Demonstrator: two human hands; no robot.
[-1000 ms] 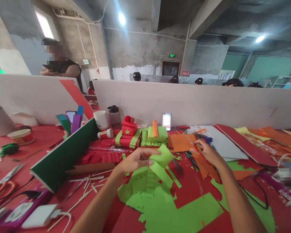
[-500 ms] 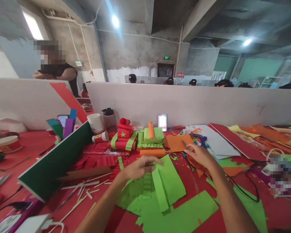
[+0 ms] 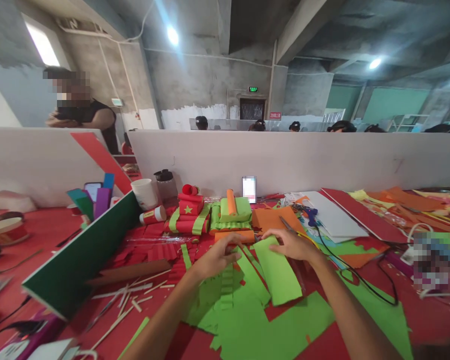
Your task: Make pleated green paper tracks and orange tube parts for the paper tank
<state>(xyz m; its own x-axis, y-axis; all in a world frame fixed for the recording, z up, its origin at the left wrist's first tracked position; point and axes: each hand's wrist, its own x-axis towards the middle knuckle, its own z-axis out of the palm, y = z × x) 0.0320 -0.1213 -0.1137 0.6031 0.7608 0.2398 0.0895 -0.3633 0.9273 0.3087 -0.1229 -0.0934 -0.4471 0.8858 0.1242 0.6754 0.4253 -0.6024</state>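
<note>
My left hand (image 3: 218,257) is closed on the top end of a narrow green paper strip (image 3: 254,277). Just to its right, my right hand (image 3: 290,245) pinches the upper edge of a wider green paper piece (image 3: 279,280), tilted apart from the strip. Scissors (image 3: 286,223) lie behind my right hand on an orange paper sheet (image 3: 266,218), their handles partly covered. Under both hands spread larger green paper sheets (image 3: 247,327). Ahead stand a green paper-wrapped block (image 3: 237,209) with orange rolls and a red paper stack (image 3: 189,207) with a green star.
A dark green board (image 3: 86,255) stands at the left by thin white sticks (image 3: 116,322). A phone (image 3: 249,190) leans on the white partition (image 3: 303,160). A blue glue gun (image 3: 310,214) trails a black cable at the right. Paper scraps (image 3: 405,205) pile far right.
My right hand has come from the scissors to the green paper and gripped the wider piece. That piece has moved right, opening a gap from the strip. The scissors now lie on the table.
</note>
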